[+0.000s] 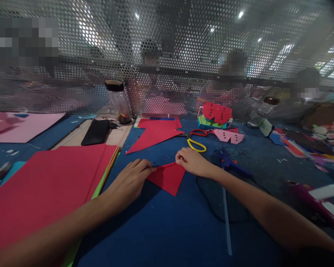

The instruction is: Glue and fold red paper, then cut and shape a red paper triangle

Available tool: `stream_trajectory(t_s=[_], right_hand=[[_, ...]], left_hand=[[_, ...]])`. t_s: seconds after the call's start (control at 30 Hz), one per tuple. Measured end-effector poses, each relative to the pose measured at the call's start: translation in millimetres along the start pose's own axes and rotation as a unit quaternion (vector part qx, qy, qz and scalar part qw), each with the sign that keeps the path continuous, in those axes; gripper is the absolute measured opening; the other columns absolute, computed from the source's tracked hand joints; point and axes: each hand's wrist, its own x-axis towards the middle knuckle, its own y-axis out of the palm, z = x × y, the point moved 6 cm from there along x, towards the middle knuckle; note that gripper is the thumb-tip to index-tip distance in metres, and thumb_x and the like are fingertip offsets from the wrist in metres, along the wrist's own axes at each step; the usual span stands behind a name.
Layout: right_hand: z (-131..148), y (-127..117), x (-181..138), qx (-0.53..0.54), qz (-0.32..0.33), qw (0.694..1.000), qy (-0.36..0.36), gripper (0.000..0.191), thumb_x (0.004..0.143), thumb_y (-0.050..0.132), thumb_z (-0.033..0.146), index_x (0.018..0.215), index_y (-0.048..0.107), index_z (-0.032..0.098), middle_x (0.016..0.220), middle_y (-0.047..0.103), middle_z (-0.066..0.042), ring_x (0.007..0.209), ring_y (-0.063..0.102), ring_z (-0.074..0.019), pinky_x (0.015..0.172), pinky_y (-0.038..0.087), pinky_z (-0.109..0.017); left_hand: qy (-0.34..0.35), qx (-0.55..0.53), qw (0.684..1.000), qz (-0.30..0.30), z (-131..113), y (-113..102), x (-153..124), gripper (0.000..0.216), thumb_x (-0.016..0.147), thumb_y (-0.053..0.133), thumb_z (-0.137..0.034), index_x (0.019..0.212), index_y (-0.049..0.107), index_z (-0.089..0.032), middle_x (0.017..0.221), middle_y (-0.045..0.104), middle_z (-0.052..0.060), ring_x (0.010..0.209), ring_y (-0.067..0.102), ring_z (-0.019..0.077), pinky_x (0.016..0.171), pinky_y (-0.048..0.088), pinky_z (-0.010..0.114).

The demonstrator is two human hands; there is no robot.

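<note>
A piece of red paper (168, 180) is held at its upper edge over the blue table, its lower corner pointing towards me. That far edge looks folded or rolled into a narrow strip. At its left end, my left hand (133, 178) pinches the paper with fingers bent. My right hand (193, 161) is closed on the strip's right end, thumb against fingers. Just beyond lie a larger red paper offcut (154, 137) and scissors with one red and one yellow handle loop (197, 145).
Stacked red sheets (58, 174) lie at left, near a black phone (95, 132) and a glass bottle (119, 102). At right are a blue glue gun (233, 165), a glue stick (226, 222) and a purple stapler-like tool (314, 200). A perforated metal screen (178, 48) stands behind.
</note>
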Motion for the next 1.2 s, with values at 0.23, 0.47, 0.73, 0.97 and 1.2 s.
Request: stream_trajectory(t_s=[0.23,0.47,0.73,0.97,1.2], right_hand=[[1.2,-2.1,-2.5,0.018,-0.044,0.999,0.016,0.002,0.087,0.061,0.018,0.086,0.062,0.02,0.093,0.061,-0.004,0.092,0.055,-0.0198,0.083,0.04,-0.033],[5.2,-3.1,-2.7,0.011,-0.059,0.998,0.023,0.006,0.085,0.059,0.015,0.087,0.062,0.02,0.099,0.062,-0.004,0.097,0.055,-0.0212,0.088,0.038,-0.036],[8.4,-2.5,-3.6,0.001,-0.071,0.997,-0.001,0.014,0.083,0.058,0.01,0.088,0.064,0.021,0.094,0.062,-0.003,0.093,0.054,-0.0201,0.086,0.037,-0.035],[14.3,-3.6,-7.3,0.0,-0.088,0.996,-0.03,0.016,0.086,0.057,0.009,0.09,0.065,0.021,0.098,0.064,-0.003,0.097,0.055,-0.0208,0.087,0.036,-0.036],[44.4,-1.3,-14.9,-0.045,-0.068,0.982,-0.172,0.032,0.091,0.05,0.002,0.109,0.068,0.022,0.108,0.066,-0.005,0.103,0.053,-0.0218,0.088,0.036,-0.037]], left_hand=[[0.0,0.028,0.999,0.021,-4.6,2.3,2.8,0.049,0.094,0.034,-0.002,0.132,0.062,-0.017,0.115,0.061,0.012,0.101,0.056,0.0252,0.092,0.047,0.041],[0.006,0.072,0.996,0.043,-12.3,-2.0,6.8,0.044,0.1,0.036,-0.011,0.137,0.058,-0.019,0.113,0.061,0.012,0.1,0.057,0.0263,0.087,0.047,0.042],[0.015,0.08,0.996,0.028,-12.7,-2.1,11.2,0.039,0.104,0.036,-0.019,0.135,0.059,-0.022,0.109,0.061,0.01,0.096,0.057,0.0248,0.081,0.045,0.038],[0.019,0.093,0.995,0.036,-10.2,0.1,15.4,0.039,0.106,0.034,-0.026,0.138,0.056,-0.025,0.106,0.059,0.008,0.091,0.054,0.0237,0.076,0.042,0.036],[0.024,0.095,0.995,0.027,-10.9,0.9,16.1,0.035,0.106,0.036,-0.026,0.13,0.06,-0.022,0.104,0.06,0.008,0.094,0.055,0.0245,0.078,0.041,0.038]])
